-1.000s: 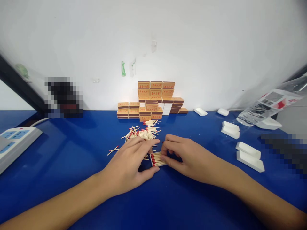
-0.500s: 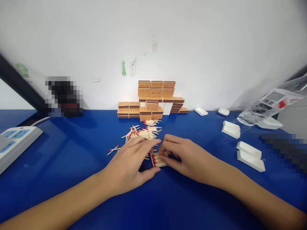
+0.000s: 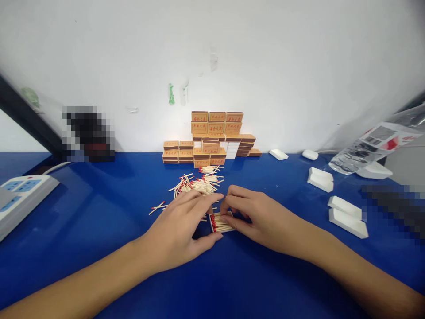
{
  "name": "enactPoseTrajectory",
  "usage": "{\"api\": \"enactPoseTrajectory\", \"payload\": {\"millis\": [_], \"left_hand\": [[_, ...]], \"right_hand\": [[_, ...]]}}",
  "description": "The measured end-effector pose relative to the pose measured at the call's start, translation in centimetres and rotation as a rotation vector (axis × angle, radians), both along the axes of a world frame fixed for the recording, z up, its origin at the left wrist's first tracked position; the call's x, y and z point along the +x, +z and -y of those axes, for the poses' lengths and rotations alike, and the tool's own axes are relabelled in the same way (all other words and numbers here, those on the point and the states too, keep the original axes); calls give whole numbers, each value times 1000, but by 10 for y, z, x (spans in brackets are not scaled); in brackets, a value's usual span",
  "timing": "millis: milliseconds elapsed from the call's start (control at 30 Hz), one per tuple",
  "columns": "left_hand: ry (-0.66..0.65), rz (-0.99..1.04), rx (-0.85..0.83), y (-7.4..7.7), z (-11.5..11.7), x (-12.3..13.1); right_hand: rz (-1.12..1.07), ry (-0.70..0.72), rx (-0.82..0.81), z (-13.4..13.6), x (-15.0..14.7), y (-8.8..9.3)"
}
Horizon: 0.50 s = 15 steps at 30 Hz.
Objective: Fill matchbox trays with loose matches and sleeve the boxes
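A small white matchbox tray (image 3: 211, 224) lies on the blue table, with red-headed matches (image 3: 219, 224) laid side by side in it. My left hand (image 3: 179, 230) is at the tray's left side, fingers stretched and thumb apart, the thumb tip close to the front edge. Over the tray's right part, my right hand (image 3: 249, 210) has thumb and fingertips pinched together at the matches. Whatever is between those fingertips is hidden. Just beyond my left hand spreads a loose pile of matches (image 3: 202, 186), partly covered by the fingers.
Stacked matchboxes (image 3: 216, 128) stand against the white wall. Several white trays (image 3: 347, 223) lie at the right, near a clear plastic wrapper (image 3: 361, 148). A power strip (image 3: 29, 199) sits at the left edge. Two crossed matches (image 3: 157, 208) lie left of the pile.
Almost nothing differs. The tray has shifted very slightly to the right, and both hands keep nearly the same pose.
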State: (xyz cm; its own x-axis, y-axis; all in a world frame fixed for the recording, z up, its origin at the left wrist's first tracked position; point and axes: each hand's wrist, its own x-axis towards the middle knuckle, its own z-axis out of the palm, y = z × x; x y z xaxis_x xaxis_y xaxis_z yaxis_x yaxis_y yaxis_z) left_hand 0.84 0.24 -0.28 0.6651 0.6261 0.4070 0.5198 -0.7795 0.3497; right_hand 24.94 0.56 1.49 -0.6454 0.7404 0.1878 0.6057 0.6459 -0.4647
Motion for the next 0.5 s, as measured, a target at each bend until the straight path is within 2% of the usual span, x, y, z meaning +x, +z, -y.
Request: {"api": "enactPoseTrajectory", "payload": {"millis": [500], "left_hand": [[5,-6,-20,1,1,0]], "right_hand": [[-39,-35,17,-2,2,5]]}}
